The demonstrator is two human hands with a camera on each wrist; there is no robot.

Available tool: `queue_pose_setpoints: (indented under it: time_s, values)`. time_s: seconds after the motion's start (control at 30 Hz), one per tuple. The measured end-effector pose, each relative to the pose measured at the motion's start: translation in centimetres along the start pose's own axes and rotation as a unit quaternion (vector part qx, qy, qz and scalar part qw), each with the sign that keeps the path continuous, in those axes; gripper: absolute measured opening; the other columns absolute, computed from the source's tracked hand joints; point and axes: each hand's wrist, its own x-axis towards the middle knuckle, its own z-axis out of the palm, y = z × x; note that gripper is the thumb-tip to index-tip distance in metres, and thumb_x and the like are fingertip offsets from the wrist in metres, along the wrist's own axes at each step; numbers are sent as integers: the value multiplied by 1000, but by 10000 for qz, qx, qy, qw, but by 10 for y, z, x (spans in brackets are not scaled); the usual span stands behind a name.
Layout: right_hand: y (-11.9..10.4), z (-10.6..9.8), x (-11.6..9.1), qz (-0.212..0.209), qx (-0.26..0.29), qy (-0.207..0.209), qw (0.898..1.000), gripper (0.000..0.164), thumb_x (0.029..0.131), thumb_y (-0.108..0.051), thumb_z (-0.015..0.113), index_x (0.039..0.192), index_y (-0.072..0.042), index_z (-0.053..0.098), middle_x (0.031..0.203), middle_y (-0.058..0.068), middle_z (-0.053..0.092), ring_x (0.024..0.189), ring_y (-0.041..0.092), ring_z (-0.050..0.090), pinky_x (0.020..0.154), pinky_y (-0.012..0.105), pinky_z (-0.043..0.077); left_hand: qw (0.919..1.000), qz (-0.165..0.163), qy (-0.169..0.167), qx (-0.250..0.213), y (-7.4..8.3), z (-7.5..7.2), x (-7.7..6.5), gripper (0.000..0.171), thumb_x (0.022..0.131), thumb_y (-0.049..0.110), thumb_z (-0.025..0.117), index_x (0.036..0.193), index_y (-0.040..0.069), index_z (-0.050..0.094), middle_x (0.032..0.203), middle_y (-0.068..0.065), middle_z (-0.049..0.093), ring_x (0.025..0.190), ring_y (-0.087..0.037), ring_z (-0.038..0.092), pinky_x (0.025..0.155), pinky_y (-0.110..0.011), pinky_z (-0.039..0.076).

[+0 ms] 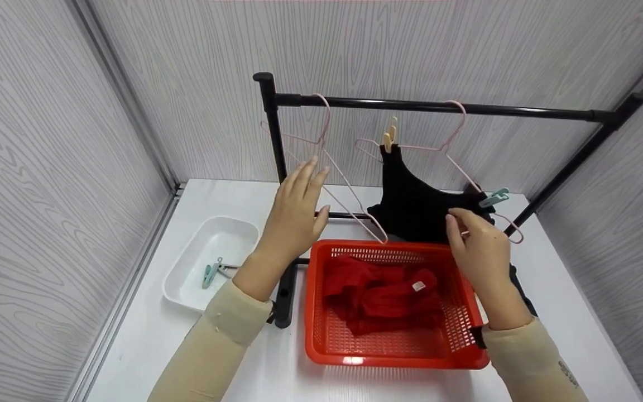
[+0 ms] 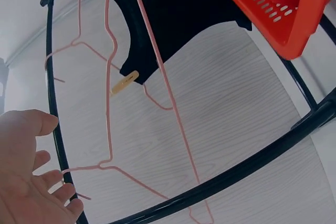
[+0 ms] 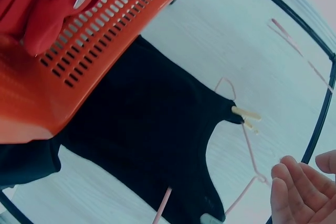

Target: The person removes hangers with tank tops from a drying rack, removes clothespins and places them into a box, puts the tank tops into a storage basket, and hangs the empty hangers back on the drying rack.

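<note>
We see a bright red, rectangular, perforated plastic basket holding crumpled fabric cloth in a deeper red, with a small white label. Behind the basket we find a plain black fabric garment, pale pink wire hangers, cream-yellow slender clothespins, a teal clip and a glossy black tubular rack. Left of the basket we note a plain white tray with small teal pegs. Beneath the basket we see a white tabletop; beyond it, pale grey panels patterned with darker, wavy wood-grain lines.
</note>
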Motion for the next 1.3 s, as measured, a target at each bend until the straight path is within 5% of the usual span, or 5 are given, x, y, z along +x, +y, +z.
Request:
queue_pose_setpoints:
  time_s: [0.6, 1.3]
  values:
    - [30, -22, 4, 237, -177, 762, 9967, 18, 97, -13, 63, 108, -5, 74, 91, 13, 69, 83, 30, 64, 66, 39, 44, 9990, -55, -437, 38, 9, 30, -12, 62, 95, 18, 66, 150, 7, 42, 158, -15, 34, 144, -35, 33, 120, -45, 22]
    - [59, -31, 8, 1005, -202, 924, 9904, 24, 95, -9, 62, 113, 5, 68, 99, 22, 64, 86, 37, 56, 75, 45, 40, 9982, -70, -481, -358, 46, 48, 19, 50, 102, 28, 56, 147, 8, 48, 159, -11, 35, 146, -28, 31, 120, -40, 23]
